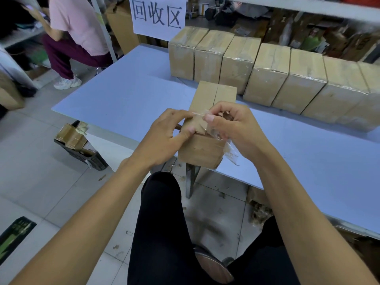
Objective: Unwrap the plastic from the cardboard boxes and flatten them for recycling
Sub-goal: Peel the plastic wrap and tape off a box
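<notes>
Cardboard box [205, 128]: plain brown, matte, rectangular, top seam split, near flaps creased; sits at counter [123, 95] near edge. Left hand [166, 136] grip closed on box corner flap. Right hand [232, 124] grip pinches clear, crinkled plastic wrap [231, 150], trailing off the box's right side. Glossy wrapped boxes [267, 73] behind in row.

Both arms extended forward, left hand [164, 136] and right hand [232, 124] curled, fingertips pinching
</notes>
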